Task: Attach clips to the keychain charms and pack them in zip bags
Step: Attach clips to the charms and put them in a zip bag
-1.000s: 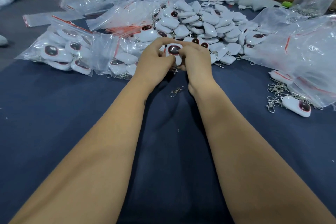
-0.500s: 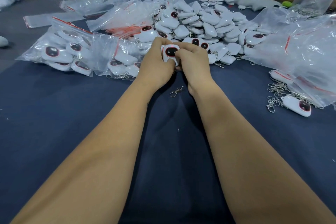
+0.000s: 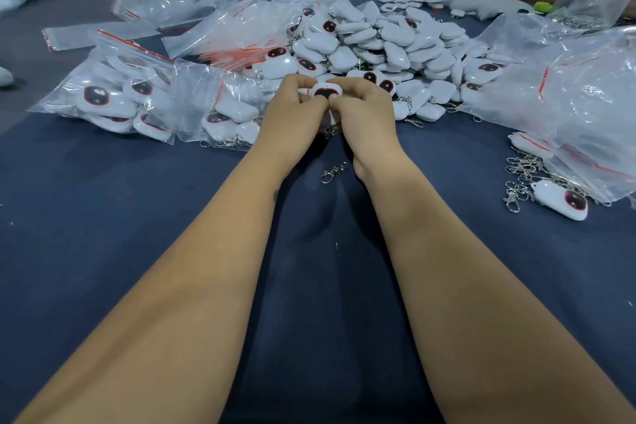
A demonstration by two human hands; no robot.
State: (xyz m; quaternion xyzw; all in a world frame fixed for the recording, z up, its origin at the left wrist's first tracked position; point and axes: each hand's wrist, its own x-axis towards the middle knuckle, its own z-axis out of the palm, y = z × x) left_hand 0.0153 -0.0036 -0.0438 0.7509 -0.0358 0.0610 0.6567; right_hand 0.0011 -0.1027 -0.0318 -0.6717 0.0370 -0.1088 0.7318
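A loose clip [image 3: 333, 171] lies nearest on the blue desk [image 3: 103, 217], just beside the right wrist. Beyond it, the left hand [image 3: 292, 113] and right hand [image 3: 366, 113] meet, fingers curled, pinching one white charm [image 3: 326, 91] between them. To the left, zip bags [image 3: 137, 96] hold charms. Behind the hands lies a pile of loose charms [image 3: 378, 41]; at right, a large plastic bag [image 3: 568, 96], contents unclear.
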